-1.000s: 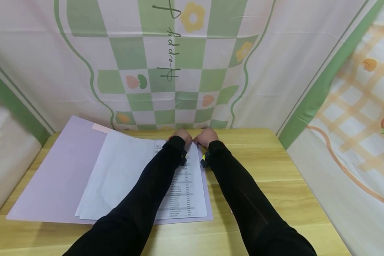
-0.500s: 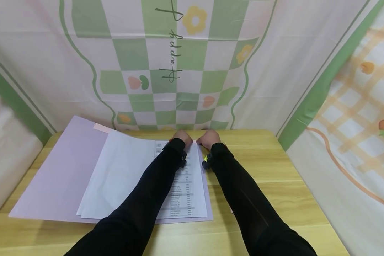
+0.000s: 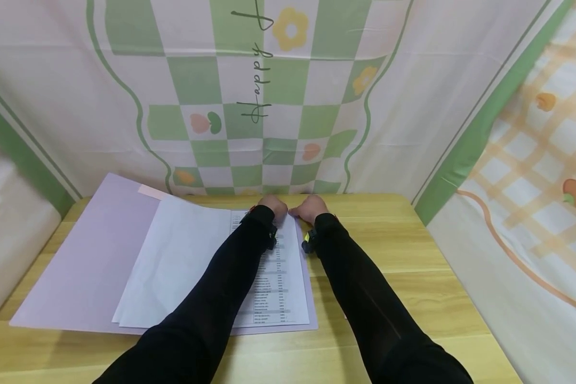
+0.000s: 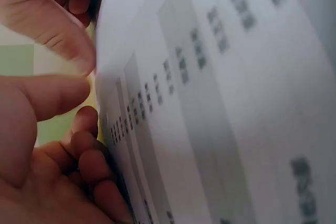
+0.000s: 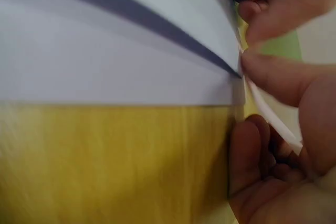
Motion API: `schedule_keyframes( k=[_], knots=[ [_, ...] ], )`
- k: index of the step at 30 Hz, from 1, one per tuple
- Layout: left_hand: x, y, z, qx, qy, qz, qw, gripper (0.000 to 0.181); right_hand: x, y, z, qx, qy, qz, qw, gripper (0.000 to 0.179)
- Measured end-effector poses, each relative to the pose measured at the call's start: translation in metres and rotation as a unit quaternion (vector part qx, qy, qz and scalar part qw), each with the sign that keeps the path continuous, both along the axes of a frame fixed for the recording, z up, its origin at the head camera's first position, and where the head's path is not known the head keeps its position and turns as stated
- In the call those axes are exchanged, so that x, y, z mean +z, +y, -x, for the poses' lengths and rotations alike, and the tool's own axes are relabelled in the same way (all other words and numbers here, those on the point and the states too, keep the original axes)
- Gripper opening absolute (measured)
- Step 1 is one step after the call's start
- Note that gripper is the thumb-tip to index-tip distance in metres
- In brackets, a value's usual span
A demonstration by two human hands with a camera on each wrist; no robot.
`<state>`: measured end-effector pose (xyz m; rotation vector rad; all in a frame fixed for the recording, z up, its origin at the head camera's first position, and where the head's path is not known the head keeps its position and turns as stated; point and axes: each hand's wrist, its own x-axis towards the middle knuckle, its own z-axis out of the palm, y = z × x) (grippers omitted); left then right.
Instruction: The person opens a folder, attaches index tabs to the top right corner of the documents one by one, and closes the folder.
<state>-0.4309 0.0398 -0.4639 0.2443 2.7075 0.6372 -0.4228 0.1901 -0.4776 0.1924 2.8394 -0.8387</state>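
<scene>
From the head view, saw an open lilac folder (image 3: pixel 91 266) lying on a light yellow wood-grain tabletop (image 3: pixel 413 298), with a plain white paper sheet (image 3: pixel 173 250) across its middle and a white paper sheet printed in columns (image 3: pixel 295 288) on its right side. Found the left hand (image 3: pixel 272 205) at the far edge of the printed sheet and the right hand (image 3: pixel 311 208) at its far right corner. Behind, noted a hanging cloth in green and white checks (image 3: pixel 288 80).

In the left wrist view, saw the left thumb reaching to the sheet's edge, fingers curled beside it; could not tell a pinch from a touch.

In the right wrist view, saw the right thumb tip against the corner, fingers curled below; could not confirm any grasp there either.
</scene>
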Motion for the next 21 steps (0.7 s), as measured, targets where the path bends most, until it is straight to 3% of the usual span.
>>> schedule_keyframes(
  k=[3, 8, 11, 17, 21],
  knots=[
    [-0.0033, 0.001, 0.0048, -0.004, 0.001, 0.005, 1.0, 0.024, 0.0002, -0.0004, 0.0, 0.011, 0.003, -0.012, 0.9999, 0.047],
    [-0.0062, 0.001, 0.0078, 0.005, -0.01, -0.006, 0.9999, 0.022, -0.0026, 0.0039, 0.0037, 0.034, 0.011, -0.039, 0.9986, 0.025],
    [-0.0073, 0.0014, 0.0084, 0.012, -0.008, -0.015, 0.9998, 0.025, -0.0045, 0.0062, 0.006, 0.044, 0.016, -0.047, 0.9978, 0.029],
    [-0.009, 0.0039, 0.011, 0.034, -0.011, -0.015, 0.9993, 0.028, -0.0022, 0.0053, 0.0058, 0.029, 0.016, -0.039, 0.9987, 0.033],
    [-0.0104, 0.0051, 0.0102, 0.029, -0.008, -0.01, 0.9995, 0.025, -0.002, 0.0051, 0.0004, 0.005, 0.012, -0.029, 0.9995, 0.032]
  ],
)
